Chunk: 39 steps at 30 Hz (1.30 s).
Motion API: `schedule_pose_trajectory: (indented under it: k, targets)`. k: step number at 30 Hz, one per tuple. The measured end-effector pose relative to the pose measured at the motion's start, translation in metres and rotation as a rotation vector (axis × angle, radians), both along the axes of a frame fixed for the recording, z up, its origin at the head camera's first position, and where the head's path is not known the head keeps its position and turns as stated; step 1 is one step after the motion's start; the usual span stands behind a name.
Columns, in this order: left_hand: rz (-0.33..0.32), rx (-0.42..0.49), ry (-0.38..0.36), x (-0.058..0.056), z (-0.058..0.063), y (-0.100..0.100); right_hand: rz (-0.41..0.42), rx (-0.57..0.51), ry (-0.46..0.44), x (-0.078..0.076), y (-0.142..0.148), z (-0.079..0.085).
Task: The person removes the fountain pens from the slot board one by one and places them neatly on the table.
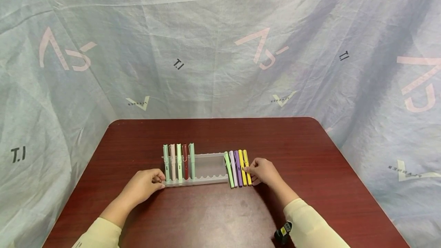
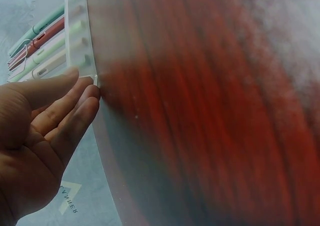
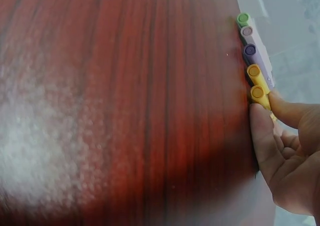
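Sleeves (image 1: 315,223) cropped, right grip (image 1: 262,171) partly hides yellow pen (image 1: 246,159).

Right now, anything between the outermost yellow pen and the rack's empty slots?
Yes: inner yellow pen, purple pen, lilac pen and green pen, side by side, separate the outermost yellow pen, at the right hand, from the empty slots.

Both arms are out front, forearms angled inward, hands well apart. The left sleeve (image 1: 100,233) and right sleeve (image 1: 313,223), both pale yellow, stop short, so both wrists are bare. Left hand (image 1: 144,185): pinch grip, thumb against bent fingers, knuckles up in the head view, part of the palm showing in its wrist view. Right hand (image 1: 263,170): also pinching at the fingertips, remaining fingers tucked in, sitting a touch farther forward than the left. Elbows out of sight.
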State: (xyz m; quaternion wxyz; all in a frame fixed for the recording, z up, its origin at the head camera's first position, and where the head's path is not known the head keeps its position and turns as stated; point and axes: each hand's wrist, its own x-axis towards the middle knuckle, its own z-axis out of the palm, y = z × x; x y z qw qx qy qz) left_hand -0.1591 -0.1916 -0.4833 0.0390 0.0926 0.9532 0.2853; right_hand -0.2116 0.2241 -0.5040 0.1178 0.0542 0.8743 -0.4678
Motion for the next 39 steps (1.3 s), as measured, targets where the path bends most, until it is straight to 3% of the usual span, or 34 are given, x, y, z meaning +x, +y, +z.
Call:
schedule_pose_trajectory:
  k: [16, 21, 24, 29, 35, 39]
  targets:
    - [0.002, -0.009, -0.016, 0.0, 0.002, 0.001, 0.024, 0.02, -0.003, -0.003, 0.004, 0.001]
    - [0.003, -0.004, -0.018, 0.001, 0.002, 0.001, 0.037, 0.062, 0.069, -0.006, 0.001, 0.01]
    - [0.003, -0.001, -0.018, 0.001, 0.002, 0.001, 0.085, 0.01, 0.12, -0.007, -0.005, 0.016]
    - [0.003, 0.001, -0.014, 0.001, 0.001, 0.0, 0.236, -0.093, 0.166, -0.005, -0.022, 0.021]
    - [0.0, 0.002, -0.002, 0.0, 0.0, 0.0, 0.369, 0.004, 0.25, -0.003, -0.045, 0.022]
    - [0.001, 0.004, 0.001, 0.0, 0.0, 0.001, 0.425, 0.0, 0.26, -0.002, -0.062, 0.022]
